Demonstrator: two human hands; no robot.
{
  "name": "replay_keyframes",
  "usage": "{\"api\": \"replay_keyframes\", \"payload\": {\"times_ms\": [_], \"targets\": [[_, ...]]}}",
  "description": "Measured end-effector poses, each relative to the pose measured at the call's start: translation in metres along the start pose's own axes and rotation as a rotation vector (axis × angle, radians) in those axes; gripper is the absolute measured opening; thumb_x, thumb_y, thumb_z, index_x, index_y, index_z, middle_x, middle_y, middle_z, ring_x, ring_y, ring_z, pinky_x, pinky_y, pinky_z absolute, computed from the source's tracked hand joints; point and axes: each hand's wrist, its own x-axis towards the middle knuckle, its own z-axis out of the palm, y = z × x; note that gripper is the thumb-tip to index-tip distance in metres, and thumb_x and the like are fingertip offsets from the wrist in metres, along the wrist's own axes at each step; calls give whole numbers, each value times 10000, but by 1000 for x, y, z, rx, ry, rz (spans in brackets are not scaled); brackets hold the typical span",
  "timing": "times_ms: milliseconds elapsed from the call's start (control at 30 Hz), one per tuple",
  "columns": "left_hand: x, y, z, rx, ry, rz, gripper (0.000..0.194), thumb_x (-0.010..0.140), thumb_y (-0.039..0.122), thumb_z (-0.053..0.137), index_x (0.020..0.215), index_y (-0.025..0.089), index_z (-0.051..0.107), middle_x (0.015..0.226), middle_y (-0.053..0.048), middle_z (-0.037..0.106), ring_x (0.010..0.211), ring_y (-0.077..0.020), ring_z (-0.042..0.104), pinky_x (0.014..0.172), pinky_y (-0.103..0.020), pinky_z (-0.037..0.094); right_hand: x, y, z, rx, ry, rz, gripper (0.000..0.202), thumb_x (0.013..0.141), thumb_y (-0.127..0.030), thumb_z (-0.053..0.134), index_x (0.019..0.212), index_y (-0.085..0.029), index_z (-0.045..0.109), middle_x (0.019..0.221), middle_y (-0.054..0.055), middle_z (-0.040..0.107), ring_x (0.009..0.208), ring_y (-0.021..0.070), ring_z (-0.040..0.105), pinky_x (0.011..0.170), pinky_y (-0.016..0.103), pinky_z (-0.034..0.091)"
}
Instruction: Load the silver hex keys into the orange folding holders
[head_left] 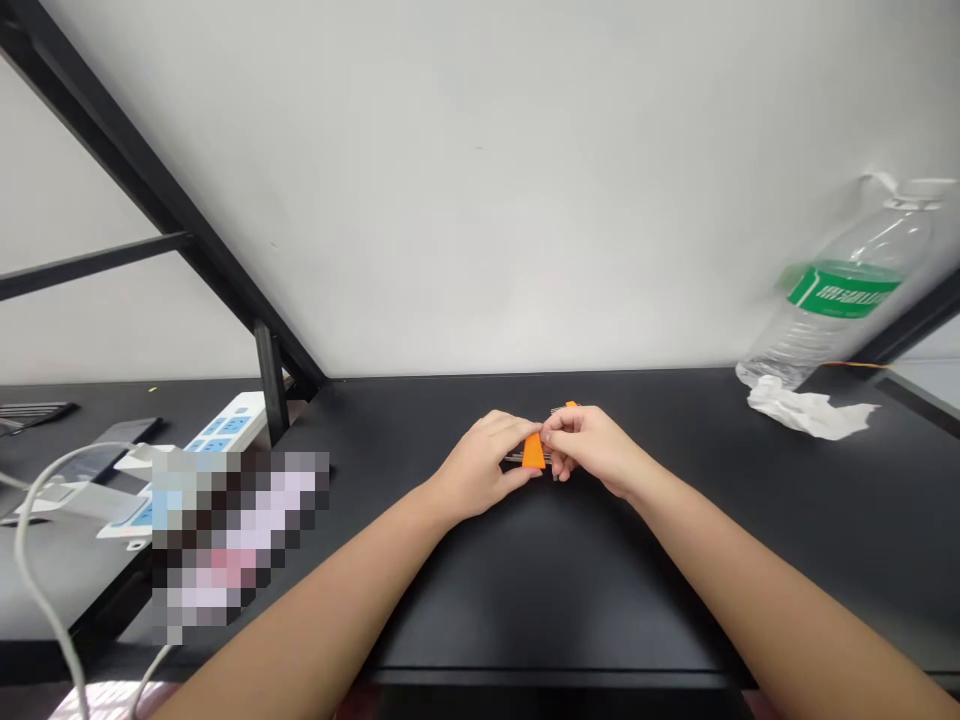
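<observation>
The 2 hands were close together over the middle of the black worktop (555, 580), between its near edge and the wall behind. The left hand (487, 465) was closed around an orange piece (533, 451), its thumb at the piece's near end and its fingers at the far end. The right hand (581, 445) was clamped with bent fingers on the right end of the same small item, just beside the orange piece. Thin metallic parts showed on both sides of the orange piece, and another bit of orange showed beyond the right hand's fingers. The item thus lay between the 2 hands, mostly covered by them; whether it touched the worktop could not be told.

Toward the worktop's far right corner, a clear plastic bottle (840, 290) with a green label leaned at a tilt, and a crumpled white tissue (810, 410) lay at its base. Near the worktop's left edge was a blurred-out, pixelated object (255, 530), its nature hidden. Past that edge, on another dark surface, stood a white power strip (232, 425) with blue sockets, with a white cable (30, 580) curving down toward the near left corner of the view.
</observation>
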Motion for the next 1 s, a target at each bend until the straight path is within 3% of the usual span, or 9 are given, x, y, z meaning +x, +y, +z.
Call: {"api": "replay_keyframes", "payload": {"times_ms": [167,333,533,667,867,1000], "targets": [[1,-1,0,31,-5,20,462,860,269,729,1298,261,584,1220,-68,683,1161,-260,585,1047,-459,455,2,2,-5,-57,13,33,48,711,-170,571,669,-192,584,528,-2,620,490,138,601,511,250,533],[-1,-8,-1,67,49,1,495,845,273,743,1314,255,589,1217,-81,684,1146,-258,591,1027,-468,486,4,2,-26,-128,72,68,74,697,-192,566,633,-205,530,480,-21,562,432,117,526,436,221,423],[-1,-12,-1,78,93,-54,466,843,268,743,1288,249,605,1223,-83,680,1140,-260,600,999,-464,516,7,8,-48,-554,69,174,83,662,-189,631,615,-202,564,522,11,612,425,139,545,413,236,359],[-2,-13,-1,69,104,-67,451,853,277,736,1281,246,598,1227,-73,679,1141,-251,594,999,-441,514,7,8,-46,-690,90,113,83,665,-178,631,607,-206,580,593,22,646,460,139,546,416,244,350],[-3,-13,-1,57,110,-67,456,850,280,743,1278,239,590,1233,-70,676,1131,-244,592,999,-430,506,2,1,-40,-334,88,74,70,699,-166,591,670,-204,540,589,23,672,564,177,669,550,262,533],[-4,-13,-1,43,110,-74,458,835,273,760,1263,238,597,1223,-64,680,1125,-237,592,990,-412,509,6,4,-41,-170,42,153,34,691,-167,599,666,-183,583,554,23,644,508,160,643,509,250,531]]}}
